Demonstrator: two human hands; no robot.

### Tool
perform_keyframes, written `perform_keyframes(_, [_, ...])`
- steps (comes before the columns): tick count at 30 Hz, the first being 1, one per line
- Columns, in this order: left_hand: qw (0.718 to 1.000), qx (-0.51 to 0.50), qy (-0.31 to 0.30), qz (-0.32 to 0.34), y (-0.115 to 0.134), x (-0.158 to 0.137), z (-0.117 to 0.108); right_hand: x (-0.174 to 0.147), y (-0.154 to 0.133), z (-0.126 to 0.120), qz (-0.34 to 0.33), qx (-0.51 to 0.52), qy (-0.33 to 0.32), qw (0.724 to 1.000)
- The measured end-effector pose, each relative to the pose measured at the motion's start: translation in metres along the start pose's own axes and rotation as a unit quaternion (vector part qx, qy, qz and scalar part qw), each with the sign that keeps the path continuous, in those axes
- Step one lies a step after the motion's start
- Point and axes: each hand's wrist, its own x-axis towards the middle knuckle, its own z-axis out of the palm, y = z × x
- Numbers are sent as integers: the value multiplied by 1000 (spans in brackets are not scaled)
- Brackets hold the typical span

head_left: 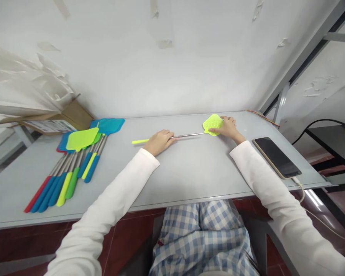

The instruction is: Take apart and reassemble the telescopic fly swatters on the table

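Both hands grip one fly swatter [186, 135]: left hand [160, 141] on its steel rod, right hand [228, 127] on its yellow-green mesh head.

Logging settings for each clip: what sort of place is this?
Probably a small workshop or packing bench: a plain grey table against a bare wall, a pile of swatters, a cardboard box and metal racking.

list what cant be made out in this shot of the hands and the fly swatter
Head view only:
- Rod of the yellow-green fly swatter under the left hand: hidden, so the grip cannot be judged.
- Right hand fingertips: covered by the swatter head.
- Lower swatters in the pile: overlapped, count unclear.
- Label on the cardboard box: too small to read.
- Phone screen: dark.
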Motion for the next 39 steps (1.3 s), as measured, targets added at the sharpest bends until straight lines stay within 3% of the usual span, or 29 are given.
perform_keyframes(3, [999,-2,9,35,-1,5,2,1,3,-6,-36,149,8,988])
perform_keyframes(7, [999,28,20,30,5,5,4,-8,-1,-11,-60,410,-34,909])
perform_keyframes(9, [999,28,32,8,8,4,4,-13,-4,-13,-54,481,-32,874])
perform_keyframes(11, [999,18,41,-13,9,2,2,-17,-7,-14,-54,507,-30,860])
perform_keyframes(17, [996,-31,70,-49,7,0,0,-19,-8,-12,-84,499,-5,863])
perform_keyframes(24, [995,-40,71,-60,10,1,1,-24,-14,-10,-87,491,-36,866])
perform_keyframes(29, [995,-37,69,-62,11,1,0,-22,-12,-10,-97,501,-47,859])
perform_keyframes(39, [996,-27,69,-39,9,0,-1,-25,-15,-13,-71,485,-68,869])
